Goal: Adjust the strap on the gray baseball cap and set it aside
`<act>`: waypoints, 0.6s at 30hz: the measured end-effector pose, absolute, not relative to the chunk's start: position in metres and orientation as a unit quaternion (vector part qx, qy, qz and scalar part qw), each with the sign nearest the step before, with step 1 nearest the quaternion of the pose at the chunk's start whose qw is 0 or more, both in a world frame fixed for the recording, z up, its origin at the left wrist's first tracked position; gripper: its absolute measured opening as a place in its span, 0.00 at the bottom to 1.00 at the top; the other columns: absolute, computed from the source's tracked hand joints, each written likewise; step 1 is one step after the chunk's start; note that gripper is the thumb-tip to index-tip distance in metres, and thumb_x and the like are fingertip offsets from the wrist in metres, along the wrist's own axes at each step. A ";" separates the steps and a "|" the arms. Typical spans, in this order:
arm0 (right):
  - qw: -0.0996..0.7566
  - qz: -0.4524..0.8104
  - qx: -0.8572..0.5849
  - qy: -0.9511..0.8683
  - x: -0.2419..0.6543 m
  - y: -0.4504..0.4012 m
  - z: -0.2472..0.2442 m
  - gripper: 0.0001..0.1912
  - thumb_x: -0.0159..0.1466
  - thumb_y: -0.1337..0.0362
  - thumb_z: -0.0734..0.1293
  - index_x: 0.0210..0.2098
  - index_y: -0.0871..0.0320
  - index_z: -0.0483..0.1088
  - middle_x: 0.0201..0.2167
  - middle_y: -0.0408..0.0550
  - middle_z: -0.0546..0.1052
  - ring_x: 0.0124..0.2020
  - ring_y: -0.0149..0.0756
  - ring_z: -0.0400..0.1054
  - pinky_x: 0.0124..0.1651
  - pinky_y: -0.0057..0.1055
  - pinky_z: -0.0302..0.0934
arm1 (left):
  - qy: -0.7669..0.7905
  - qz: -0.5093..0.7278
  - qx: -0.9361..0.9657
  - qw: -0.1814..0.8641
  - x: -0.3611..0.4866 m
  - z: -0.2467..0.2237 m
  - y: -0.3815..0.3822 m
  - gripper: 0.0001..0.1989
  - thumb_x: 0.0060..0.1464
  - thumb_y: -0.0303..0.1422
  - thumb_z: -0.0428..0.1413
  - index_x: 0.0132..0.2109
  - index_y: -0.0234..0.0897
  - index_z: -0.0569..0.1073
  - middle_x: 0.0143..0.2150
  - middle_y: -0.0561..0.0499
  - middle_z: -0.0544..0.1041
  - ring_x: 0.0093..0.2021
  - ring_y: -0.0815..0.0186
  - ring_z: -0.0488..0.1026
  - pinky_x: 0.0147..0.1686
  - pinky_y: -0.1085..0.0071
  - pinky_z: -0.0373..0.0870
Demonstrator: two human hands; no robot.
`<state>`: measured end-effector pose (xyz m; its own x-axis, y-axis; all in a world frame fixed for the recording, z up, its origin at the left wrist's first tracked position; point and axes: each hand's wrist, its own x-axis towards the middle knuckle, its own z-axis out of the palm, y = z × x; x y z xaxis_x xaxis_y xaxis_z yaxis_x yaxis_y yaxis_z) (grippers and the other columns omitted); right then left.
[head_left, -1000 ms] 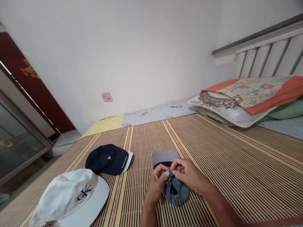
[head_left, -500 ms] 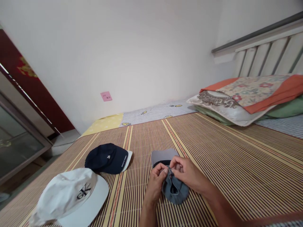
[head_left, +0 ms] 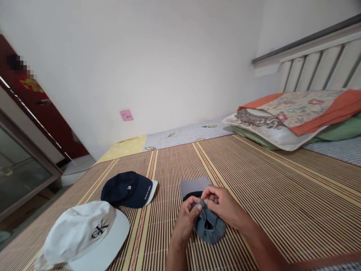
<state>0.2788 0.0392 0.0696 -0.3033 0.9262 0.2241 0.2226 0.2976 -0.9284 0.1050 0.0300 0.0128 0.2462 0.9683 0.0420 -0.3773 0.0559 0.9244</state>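
Observation:
A grey-blue cap [head_left: 210,227] lies on the striped mat, its light grey brim [head_left: 194,185] pointing away from me and its back opening near my fingers. My left hand [head_left: 187,216] pinches the cap's back strap from the left. From the right, my right hand [head_left: 220,203] grips the same strap, with its fingertips close to those of the left. The strap's fastening is mostly covered by my fingers. To the left are a navy cap [head_left: 124,190] with a white-edged brim and a white cap [head_left: 81,229] with black letters.
The striped mat [head_left: 254,180] covers the bed. Pillows with an orange-edged floral cover [head_left: 307,109] lie at the right, before a white headboard [head_left: 324,64]. A wall [head_left: 169,67] with a pink note [head_left: 126,115] stands behind. A red door [head_left: 56,120] is at the left.
My fingers have shifted slightly on the strap, and the left thumb now sits a little further right. The cap's rear has moved very slightly. The other caps have not moved.

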 end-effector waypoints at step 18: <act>0.410 0.502 -0.393 -0.653 0.288 0.046 0.059 0.06 0.57 0.64 0.67 0.33 0.58 0.74 0.26 0.41 0.72 0.26 0.29 0.64 0.30 0.27 0.55 | 0.353 0.485 0.500 0.625 0.101 0.018 0.027 0.18 0.53 0.46 0.67 0.38 0.36 0.74 0.32 0.53 0.74 0.33 0.69 0.67 0.37 0.73 0.61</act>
<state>0.2879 0.0460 0.0589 -0.3555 0.9241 0.1403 0.1022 0.1876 -0.9769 0.1012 0.0271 0.0182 0.2798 0.9591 0.0433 -0.2525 0.0300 0.9671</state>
